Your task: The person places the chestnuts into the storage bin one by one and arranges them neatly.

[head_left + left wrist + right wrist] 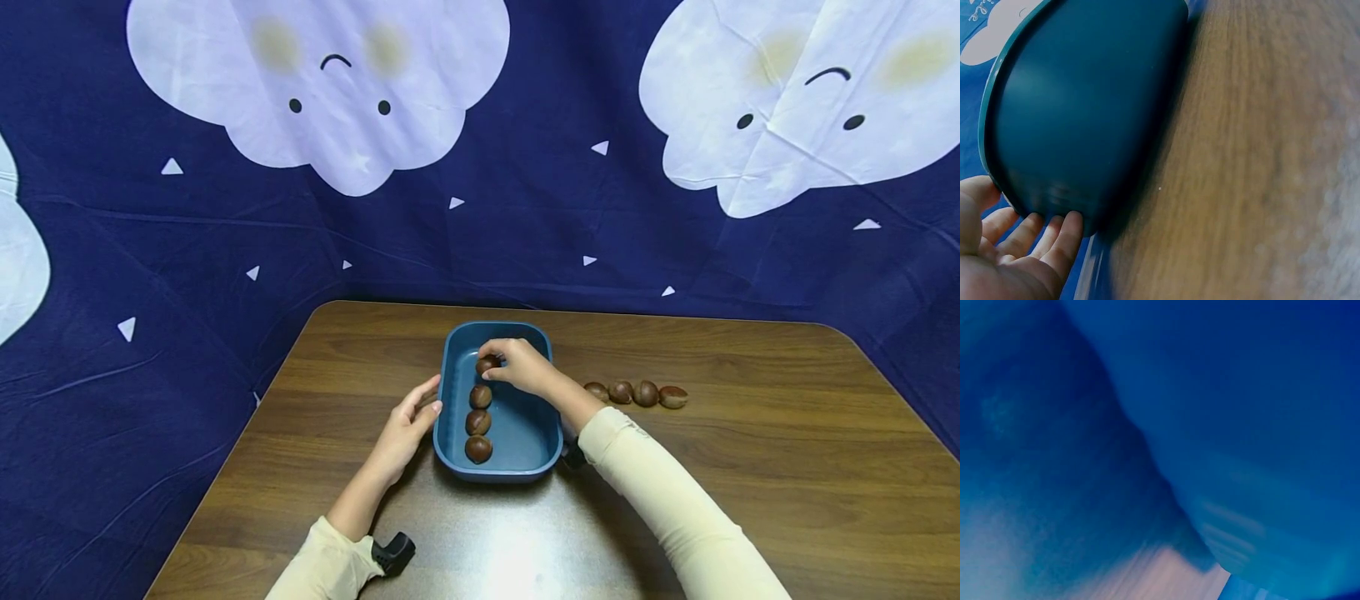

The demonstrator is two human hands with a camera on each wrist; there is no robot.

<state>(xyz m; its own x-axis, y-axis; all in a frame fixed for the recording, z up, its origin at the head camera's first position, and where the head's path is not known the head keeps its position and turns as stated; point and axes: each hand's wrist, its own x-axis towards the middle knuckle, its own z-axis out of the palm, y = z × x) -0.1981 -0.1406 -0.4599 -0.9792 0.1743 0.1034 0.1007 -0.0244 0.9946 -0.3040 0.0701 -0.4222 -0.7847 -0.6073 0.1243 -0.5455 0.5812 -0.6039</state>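
Note:
In the head view a blue plastic tub (521, 433) stands on the table, with a column of chestnuts (478, 422) along the left part of its floor. My right hand (521, 367) reaches into the tub's far end and pinches a chestnut (487, 364) between thumb and fingers, in line with the others. Against the tub's left wall rests my left hand (405, 429), its fingers extended. The left wrist view shows those fingertips (1072, 219) touching the outside of the tub wall (1085, 112). The right wrist view is filled by blurred blue tub wall (1260, 425); the hand is hidden there.
Several more chestnuts (647, 393) lie in a row on the wooden table (757, 467), right of the tub, partly behind the right forearm. A dark blue cloth (525, 233) with white clouds hangs behind the table's far edge. A black wrist device (393, 554) sits at the left cuff.

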